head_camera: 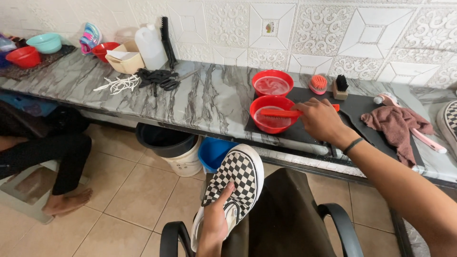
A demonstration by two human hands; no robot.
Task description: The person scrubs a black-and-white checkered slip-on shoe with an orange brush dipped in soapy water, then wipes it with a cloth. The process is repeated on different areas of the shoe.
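Observation:
My left hand (215, 222) grips a black-and-white checkered slip-on shoe (235, 181) low in front of me, toe pointing up toward the counter. My right hand (321, 119) reaches over the counter and holds a red brush (280, 113), its head lying across the nearer red bowl (270, 124) of water. A second red bowl (272, 83) with soapy water stands just behind it. Both bowls rest on a black mat (369, 108).
On the mat lie an orange round brush (318, 84), a black-bristled brush (341, 85), a brown cloth (396, 124) and a pink brush (426, 138). A second checkered shoe (448, 121) sits far right. Black laces (157, 77), white laces (117, 84), white jug (150, 46), buckets (167, 143) below, seated person's leg (62, 162) left.

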